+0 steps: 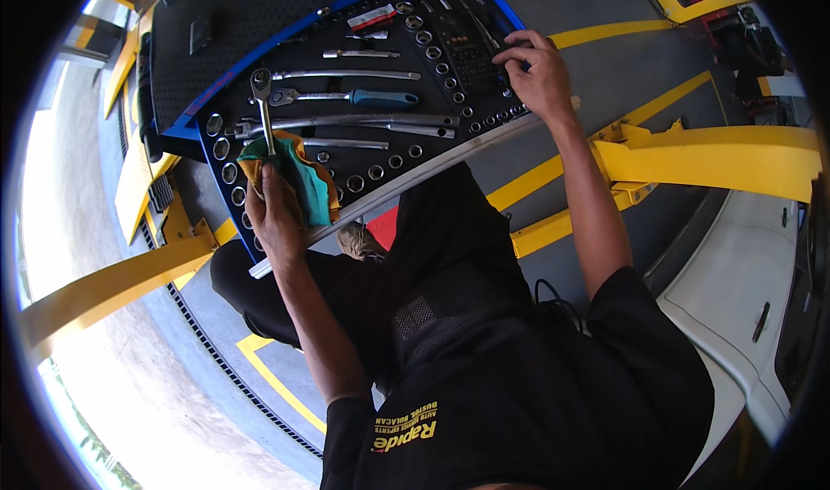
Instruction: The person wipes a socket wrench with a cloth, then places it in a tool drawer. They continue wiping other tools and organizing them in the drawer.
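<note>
My left hand (277,218) grips a ratchet (264,105) upright by its lower end, its round head pointing away from me. Bunched in the same hand is a green and orange cloth (309,183). Both are over the near left part of an open tool drawer (406,179). At the drawer's right end, my right hand (538,75) has its fingers bent together above the small slots; what lies between the fingertips, if anything, is too small to make out. Beside those fingers is a thin metal rod (484,28). A blue-handled ratchet (380,98) lies in the drawer's middle.
Several sockets (354,183) line the drawer's edges, with long metal bars (346,75) between them. A black mat (251,15) covers the blue cabinet top beyond. Yellow lift arms (709,157) stand on both sides. A white car (735,274) is at the right.
</note>
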Tool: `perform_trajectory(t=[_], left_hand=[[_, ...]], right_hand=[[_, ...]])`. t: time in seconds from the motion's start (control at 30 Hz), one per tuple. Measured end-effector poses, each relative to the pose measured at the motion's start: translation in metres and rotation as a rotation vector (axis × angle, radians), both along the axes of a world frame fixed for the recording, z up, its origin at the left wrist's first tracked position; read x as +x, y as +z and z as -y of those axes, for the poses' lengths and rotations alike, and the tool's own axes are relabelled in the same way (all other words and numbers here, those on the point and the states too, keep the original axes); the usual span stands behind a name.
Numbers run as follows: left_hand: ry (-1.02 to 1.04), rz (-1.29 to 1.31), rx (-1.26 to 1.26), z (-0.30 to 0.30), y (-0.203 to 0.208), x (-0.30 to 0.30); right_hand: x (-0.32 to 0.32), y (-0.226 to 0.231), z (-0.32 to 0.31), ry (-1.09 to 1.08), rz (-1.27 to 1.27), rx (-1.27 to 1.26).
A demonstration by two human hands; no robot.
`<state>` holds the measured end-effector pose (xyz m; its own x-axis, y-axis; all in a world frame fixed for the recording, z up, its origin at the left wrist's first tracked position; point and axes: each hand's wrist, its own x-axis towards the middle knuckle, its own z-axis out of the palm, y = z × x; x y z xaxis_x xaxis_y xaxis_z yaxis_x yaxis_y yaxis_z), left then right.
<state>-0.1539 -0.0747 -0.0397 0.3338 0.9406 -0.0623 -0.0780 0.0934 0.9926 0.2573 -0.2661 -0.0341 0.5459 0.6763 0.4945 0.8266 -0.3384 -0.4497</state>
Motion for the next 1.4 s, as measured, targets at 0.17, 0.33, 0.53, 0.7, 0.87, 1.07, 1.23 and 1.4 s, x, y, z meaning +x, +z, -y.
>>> perform_trajectory(t=[0.17,0.33,0.53,0.7,0.87,1.07,1.23,1.4], left_hand=[[0.007,-0.13,0.156,0.003,0.001,0.001],[-0.004,-0.058,0.019,0.004,0.014,0.004],[0.023,-0.048,0.012,0.003,0.008,0.004],[0.024,-0.086,0.028,0.007,0.013,0.006],[0.031,0.061,-0.048,0.0,0.0,0.002],[0.2,0.062,-0.068,0.006,0.011,0.017],[-0.004,-0.009,0.008,0.001,0.003,0.002],[0.01,0.007,0.072,0.008,0.011,0.012]], right_hand=[[-0.002,0.006,0.005,0.2,-0.064,0.008],[-0.001,0.004,0.005,0.23,-0.011,0.014],[0.001,0.003,0.003,0.138,-0.044,0.033],[-0.001,0.004,0.004,0.127,-0.05,-0.007],[0.001,0.003,0.002,0.13,-0.048,0.027],[-0.001,0.003,0.002,0.078,-0.056,0.006],[-0.003,0.005,0.006,0.233,-0.06,-0.007],[-0.004,0.007,0.004,0.268,-0.053,-0.002]])
